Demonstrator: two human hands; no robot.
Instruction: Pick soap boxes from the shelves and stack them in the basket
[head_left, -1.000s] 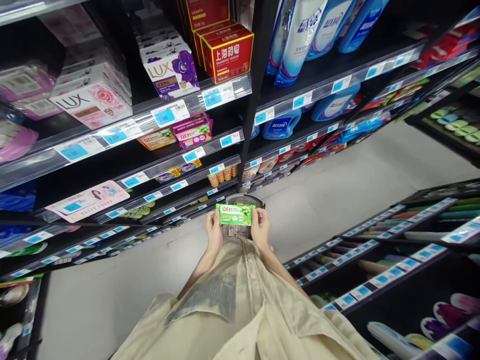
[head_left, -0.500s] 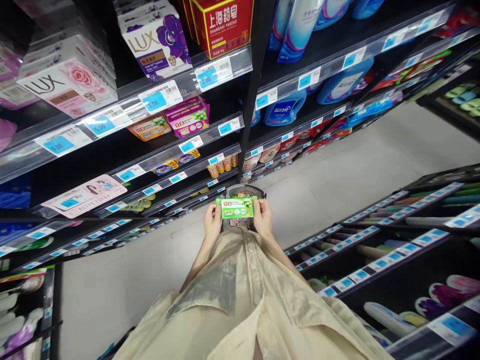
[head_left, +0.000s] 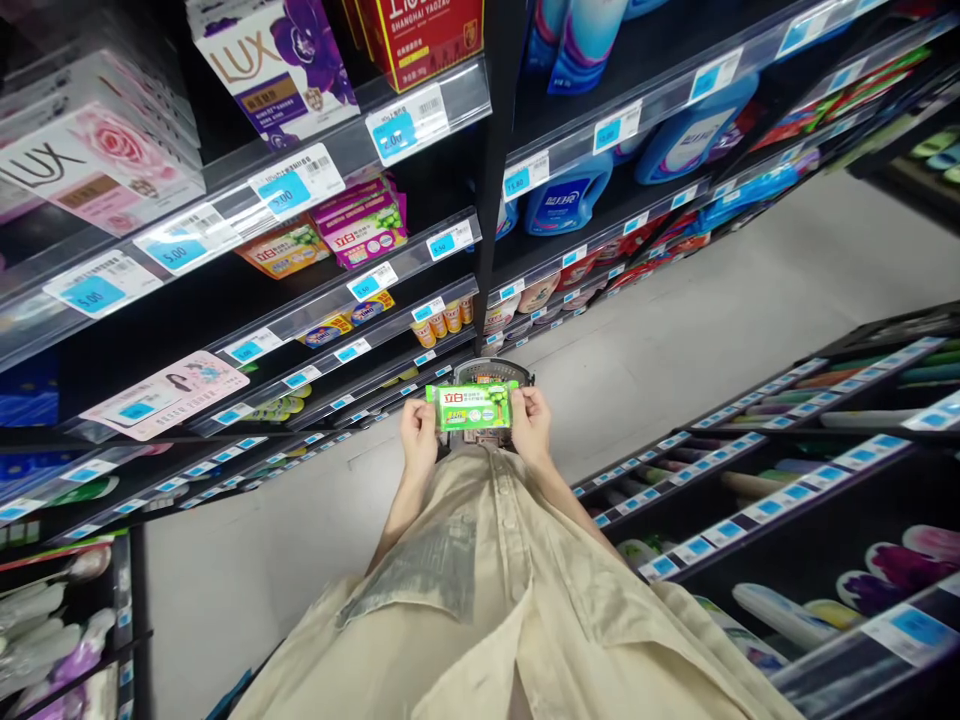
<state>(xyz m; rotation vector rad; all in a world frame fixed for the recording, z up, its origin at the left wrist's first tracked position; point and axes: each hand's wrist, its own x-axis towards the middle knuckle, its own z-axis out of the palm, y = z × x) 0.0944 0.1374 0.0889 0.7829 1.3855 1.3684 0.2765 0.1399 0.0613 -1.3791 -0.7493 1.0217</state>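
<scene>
While the bare left hand (head_left: 420,432) is clamped on one short end of a flat, rectangular, bright-green plastic packet (head_left: 474,406), the bare right hand (head_left: 531,424) grips the opposite end, so it spans the gap between them, just beyond the beige buttoned shirt (head_left: 495,580). Fingers behind the packet are mostly hidden. It also blocks much of a dark grey basket (head_left: 491,366), whose rim shows past the packet's far long edge; the contents are hard to make out. Red characters mark the packet's far left corner, round green fruit its far right; the smaller print is illegible.
</scene>
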